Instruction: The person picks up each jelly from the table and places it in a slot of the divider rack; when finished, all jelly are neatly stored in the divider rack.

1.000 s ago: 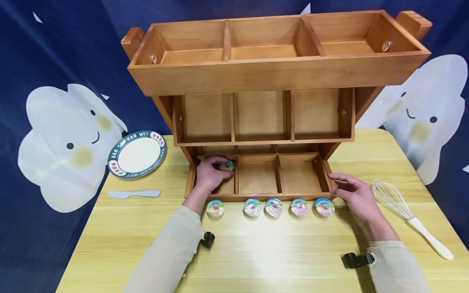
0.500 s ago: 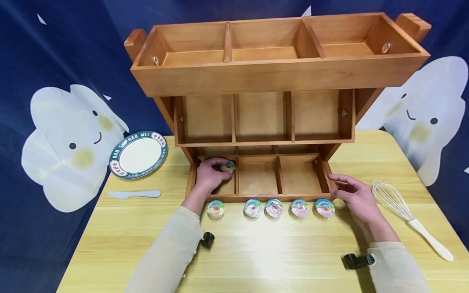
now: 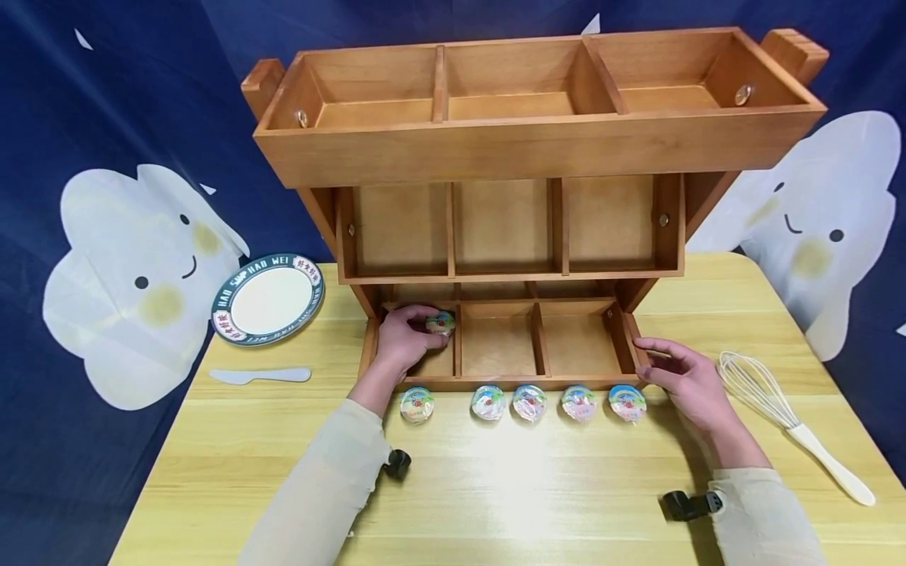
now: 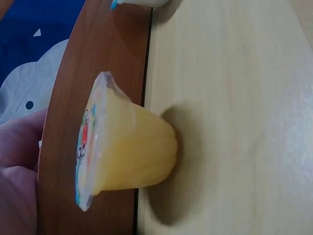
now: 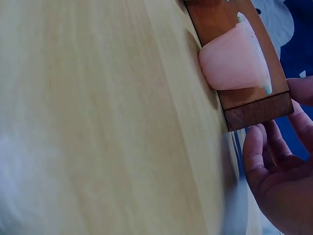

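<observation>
In the head view my left hand reaches into the left compartment of the lowest wooden tray. Its thumb and fingers pinch a small jelly cup with a printed film lid. Beside the tray's right end, my right hand touches the outer side with relaxed fingertips. In front of the tray stands a row of jelly cups; the yellow one is large in the left wrist view, and a pink one shows near the tray corner in the right wrist view.
Two more three-part tiers rise above, the top tier jutting forward over the middle tier. At left lie a green-rimmed plate and a pale knife. A white whisk lies right of my right hand.
The head view has shifted slightly. My left hand keeps its grip on the jelly cup in the left compartment, and my right hand stays at the tray's end.
</observation>
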Motion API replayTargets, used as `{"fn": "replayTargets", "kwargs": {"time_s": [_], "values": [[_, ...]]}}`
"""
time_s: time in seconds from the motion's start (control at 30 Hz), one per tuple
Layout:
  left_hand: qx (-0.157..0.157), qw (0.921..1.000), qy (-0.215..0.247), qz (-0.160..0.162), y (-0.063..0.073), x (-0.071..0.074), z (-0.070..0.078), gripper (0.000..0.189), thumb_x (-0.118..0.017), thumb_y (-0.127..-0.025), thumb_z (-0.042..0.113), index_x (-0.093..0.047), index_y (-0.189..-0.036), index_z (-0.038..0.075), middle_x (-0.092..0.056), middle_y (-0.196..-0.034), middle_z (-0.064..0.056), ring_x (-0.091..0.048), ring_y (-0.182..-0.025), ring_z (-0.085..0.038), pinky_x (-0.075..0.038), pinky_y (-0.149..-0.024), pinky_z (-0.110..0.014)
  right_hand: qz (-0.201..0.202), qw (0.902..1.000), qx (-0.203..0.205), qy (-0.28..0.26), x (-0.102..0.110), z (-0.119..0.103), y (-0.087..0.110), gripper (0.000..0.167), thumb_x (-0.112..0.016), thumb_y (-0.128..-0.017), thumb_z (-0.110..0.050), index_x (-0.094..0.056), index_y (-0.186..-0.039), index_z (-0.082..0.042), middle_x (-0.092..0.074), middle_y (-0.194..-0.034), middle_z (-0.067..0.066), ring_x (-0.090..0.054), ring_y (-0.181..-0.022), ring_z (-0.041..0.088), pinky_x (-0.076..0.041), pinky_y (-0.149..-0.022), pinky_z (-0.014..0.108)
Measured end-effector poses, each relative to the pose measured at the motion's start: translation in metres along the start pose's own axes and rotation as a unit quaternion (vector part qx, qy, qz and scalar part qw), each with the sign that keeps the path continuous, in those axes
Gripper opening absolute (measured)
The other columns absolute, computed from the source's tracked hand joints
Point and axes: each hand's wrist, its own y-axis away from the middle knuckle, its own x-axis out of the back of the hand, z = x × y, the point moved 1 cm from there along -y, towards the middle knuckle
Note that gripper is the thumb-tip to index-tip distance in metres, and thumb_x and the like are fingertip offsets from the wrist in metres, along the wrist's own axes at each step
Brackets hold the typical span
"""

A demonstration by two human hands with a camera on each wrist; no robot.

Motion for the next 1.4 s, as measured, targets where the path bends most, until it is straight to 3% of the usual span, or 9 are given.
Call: {"fn": "replayTargets", "kwargs": {"time_s": [0.23,0.33,0.5,0.73,0.83,1.03,1.2,1.4], "values": [[-0.021,0.9996,-0.019,0.003,0.004,0.018,0.011,0.052,-0.091,-0.067,0.004,-0.071,-0.115,0.004,-0.067,-0.108,-0.013,-0.065,-0.096,-0.028,-0.055,-0.082,-0.039,0.000,0.9993,0.001,0.036,0.000,-0.002,-0.002,0.038,-0.069,-0.089,0.007,-0.063,-0.127,0.006,-0.064,-0.116,-0.008,-0.059,-0.103,0.008,-0.052,-0.080,0.015],[-0.030,0.9995,-0.008,-0.006,0.010,0.029,0.013,0.057,-0.090,-0.068,0.002,-0.068,-0.120,0.002,-0.065,-0.114,-0.018,-0.063,-0.102,-0.032,-0.055,-0.084,-0.040,-0.002,0.9991,-0.002,0.043,-0.001,-0.001,-0.002,0.038,-0.069,-0.090,0.006,-0.063,-0.127,0.006,-0.065,-0.115,-0.009,-0.059,-0.103,0.007,-0.052,-0.081,0.015],[-0.036,0.9990,0.015,-0.021,0.027,0.049,0.012,0.058,-0.085,-0.071,-0.004,-0.064,-0.125,-0.001,-0.060,-0.122,-0.023,-0.060,-0.109,-0.039,-0.055,-0.086,-0.039,-0.007,0.9986,-0.009,0.051,-0.004,0.002,-0.001,0.039,-0.069,-0.090,0.006,-0.062,-0.129,0.006,-0.064,-0.115,-0.009,-0.059,-0.104,0.007,-0.051,-0.082,0.015],[-0.062,0.9977,0.016,-0.020,0.057,0.069,0.011,0.053,-0.084,-0.073,-0.003,-0.066,-0.123,-0.001,-0.061,-0.118,-0.026,-0.060,-0.106,-0.042,-0.054,-0.084,-0.030,0.000,0.9975,-0.010,0.070,-0.003,0.001,-0.001,0.040,-0.069,-0.091,0.003,-0.061,-0.130,0.006,-0.062,-0.119,-0.010,-0.058,-0.106,0.006,-0.050,-0.084,0.015],[-0.057,0.9980,0.023,-0.015,0.071,0.076,0.010,0.054,-0.086,-0.073,-0.003,-0.066,-0.124,0.000,-0.061,-0.116,-0.025,-0.061,-0.104,-0.041,-0.056,-0.084,-0.028,0.005,0.9969,-0.015,0.077,-0.002,0.001,0.001,0.041,-0.070,-0.091,0.002,-0.061,-0.130,0.005,-0.062,-0.118,-0.011,-0.058,-0.104,0.007,-0.050,-0.083,0.014],[-0.042,0.9960,0.077,-0.010,0.098,0.084,0.006,0.054,-0.083,-0.074,-0.009,-0.063,-0.124,-0.005,-0.058,-0.123,-0.025,-0.058,-0.106,-0.044,-0.057,-0.083,-0.028,0.012,0.9970,-0.025,0.073,0.000,0.000,0.002,0.042,-0.071,-0.090,0.001,-0.061,-0.130,0.005,-0.062,-0.117,-0.012,-0.058,-0.102,0.008,-0.051,-0.081,0.015],[-0.028,0.9944,0.102,-0.003,0.115,0.084,-0.004,0.054,-0.082,-0.074,-0.012,-0.062,-0.124,-0.009,-0.058,-0.125,-0.026,-0.059,-0.107,-0.042,-0.057,-0.083,-0.030,0.010,0.9969,-0.022,0.075,0.002,0.000,0.002,0.042,-0.071,-0.090,0.002,-0.061,-0.131,0.005,-0.062,-0.117,-0.011,-0.058,-0.103,0.008,-0.052,-0.081,0.016],[0.018,0.9925,0.121,-0.005,0.127,0.076,-0.023,0.056,-0.082,-0.072,-0.013,-0.062,-0.125,-0.006,-0.059,-0.123,-0.025,-0.062,-0.102,-0.041,-0.058,-0.080,-0.031,0.007,0.9970,-0.016,0.075,0.002,0.001,0.002,0.042,-0.070,-0.090,0.002,-0.060,-0.131,0.006,-0.062,-0.118,-0.010,-0.057,-0.104,0.008,-0.051,-0.082,0.016]]}}
